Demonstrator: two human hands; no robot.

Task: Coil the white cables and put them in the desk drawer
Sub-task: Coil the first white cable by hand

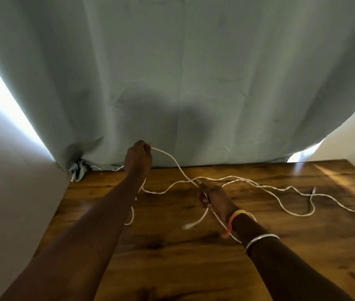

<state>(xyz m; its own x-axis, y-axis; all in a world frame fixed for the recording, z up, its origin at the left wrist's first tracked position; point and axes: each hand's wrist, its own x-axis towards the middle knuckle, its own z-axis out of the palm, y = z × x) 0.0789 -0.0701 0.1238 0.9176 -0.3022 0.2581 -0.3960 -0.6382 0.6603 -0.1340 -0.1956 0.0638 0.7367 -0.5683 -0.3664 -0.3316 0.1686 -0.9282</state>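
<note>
Pinching the white cable (170,156) in left hand (138,156), raised by the curtain (172,72). Gripping a further stretch in right hand (214,198), fingers curled, just over the wooden desk (172,268). Leaving the rest sprawled rightward in loose crossing loops, small connector (313,190) free. Likely to knot at crossings if pulled fast. No drawer in view.

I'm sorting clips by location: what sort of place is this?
Probably a home room or study: a wooden desk stands against a grey-green curtain with daylight at its edges, and loose white cables lie across it.
</note>
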